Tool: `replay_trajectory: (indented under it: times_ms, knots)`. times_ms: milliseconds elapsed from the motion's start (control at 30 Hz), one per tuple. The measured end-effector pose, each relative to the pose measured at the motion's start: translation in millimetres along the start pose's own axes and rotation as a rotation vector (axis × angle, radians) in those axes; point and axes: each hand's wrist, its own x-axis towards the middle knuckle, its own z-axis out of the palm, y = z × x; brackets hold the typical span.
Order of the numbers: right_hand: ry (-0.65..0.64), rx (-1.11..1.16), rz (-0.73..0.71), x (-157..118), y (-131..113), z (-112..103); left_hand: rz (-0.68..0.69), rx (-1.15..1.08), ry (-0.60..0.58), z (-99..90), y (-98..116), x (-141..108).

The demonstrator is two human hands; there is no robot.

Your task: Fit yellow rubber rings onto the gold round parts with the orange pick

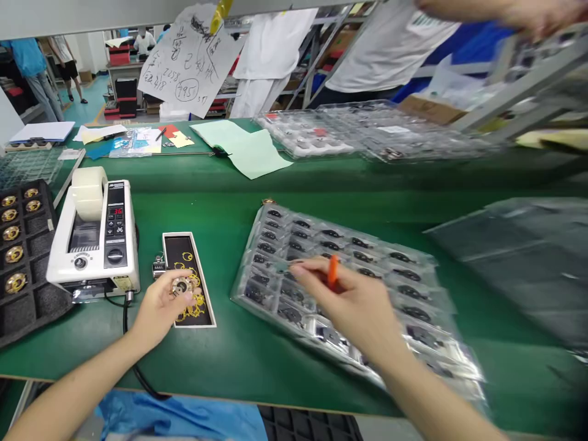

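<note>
The right hand [353, 294] is blurred, and its fingers hide part of the orange tool [333, 272] and several cells of the clear tray [248, 269]. At the upper right, a person's arm [478, 9] is cut by the top edge. The black foam tray [27, 245] is cut by the left edge.

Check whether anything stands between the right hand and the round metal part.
Nothing visible does: the clear tray and white-rimmed box appear to lie below, between the right hand and the part in the left hand.
</note>
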Motion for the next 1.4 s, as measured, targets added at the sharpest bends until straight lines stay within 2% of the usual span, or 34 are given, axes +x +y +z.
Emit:
replay_trajectory:
  times_ms: [67,167,233,333,433,500,567,667,767,967,1100,1200,1400]
  knots:
    - [-0.029,0.005,-0.277,-6,-25,20,-0.086,-0.049,-0.058,1.0,7,0]
    - [-0.030,-0.071,-0.637,-16,-42,49,-0.168,-0.083,-0.108,3.1,15,-1]
    - [-0.029,-0.070,-0.780,-22,-44,65,-0.186,-0.086,-0.104,3.8,16,-1]
    - [-0.017,-0.015,-0.837,-25,-45,78,-0.155,0.001,-0.073,3.1,14,-1]
    - [0.030,0.080,-0.719,-25,-50,80,-0.023,0.222,-0.058,1.9,12,-2]
    - [0.017,0.221,-0.520,-24,-56,79,0.091,0.392,-0.038,1.5,11,-3]
    - [-0.071,0.394,-0.257,-22,-62,78,0.169,0.518,-0.024,1.1,10,-4]
    - [-0.296,0.627,0.092,-20,-68,78,0.197,0.599,-0.040,0.5,8,-5]
    - [-0.418,0.771,0.269,-19,-71,79,0.192,0.634,-0.050,0.1,6,-4]
    - [-0.365,0.796,0.289,-20,-75,79,0.246,0.706,-0.059,0.7,4,-5]
    - [-0.392,0.812,0.363,-19,-76,79,0.376,0.797,-0.060,1.1,2,-7]
    - [-0.395,0.797,0.347,-18,-75,79,0.454,0.818,-0.060,1.1,1,-7]
    - [-0.364,0.762,0.304,-19,-72,80,0.329,0.758,0.020,-0.2,4,-4]
